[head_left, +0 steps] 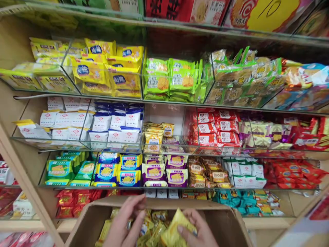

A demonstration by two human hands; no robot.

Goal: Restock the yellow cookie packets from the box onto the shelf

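My right hand (196, 228) grips a shiny yellow snack packet (177, 223), its thumb across the front and fingers behind. My left hand (128, 221) hovers over the left part of a cardboard box (218, 221), fingers and thumb apart, with nothing visible in it. Inside the box lie several more yellow packets (156, 233), partly hidden by both hands. Beyond the box, a short stack of yellow cookie packets (153, 142) stands in a middle-shelf compartment, with bare white back wall beside and above it.
Glass-fronted shelves (164, 103) rise in tiers behind the box, split by clear dividers. Yellow biscuit packs (123, 79) and green packs (169, 79) fill the upper tier. Red packs (216, 128) stand right of the cookie compartment; purple-and-cream packs (166, 171) sit below it.
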